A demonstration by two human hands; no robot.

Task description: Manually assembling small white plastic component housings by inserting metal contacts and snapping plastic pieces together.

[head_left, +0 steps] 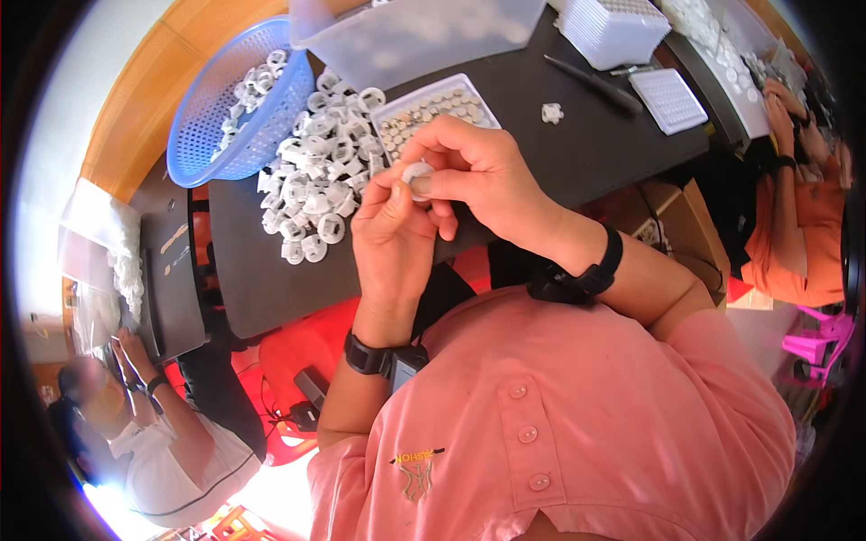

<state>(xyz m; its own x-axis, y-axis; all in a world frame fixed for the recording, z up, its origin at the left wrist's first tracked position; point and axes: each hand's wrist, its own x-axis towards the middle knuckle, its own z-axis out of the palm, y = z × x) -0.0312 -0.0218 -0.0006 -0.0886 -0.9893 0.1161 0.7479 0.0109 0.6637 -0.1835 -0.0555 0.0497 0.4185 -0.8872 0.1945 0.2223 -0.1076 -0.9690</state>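
Pink cloth of the wearer's buttoned shirt [622, 406] fills the view around five o'clock. Both wrists carry black bands [365, 354]. Toward twelve o'clock the left hand [388, 221] and right hand [478, 167] meet, thumbs and bent fingers pinching one small white piece [417, 170] between them, above the near edge of the dark table [573, 162]; the fingers partly cover it. Just past the hands, at eleven, lies a heap of white ring-shaped parts [311, 176]; beside it, at twelve, a white tray [484, 104] holds small round pieces. At one o'clock a lone white part [552, 113] lies near a dark-handled tool [613, 92], with a gridded white tray [669, 101] at two. Farther off, a blue basket [257, 151] with more white parts stands toward ten-thirty, a translucent bin [424, 43] at twelve, stacked white trays [618, 36] at one. Co-workers sit at eight, in white [189, 460], and three, in orange [794, 239].
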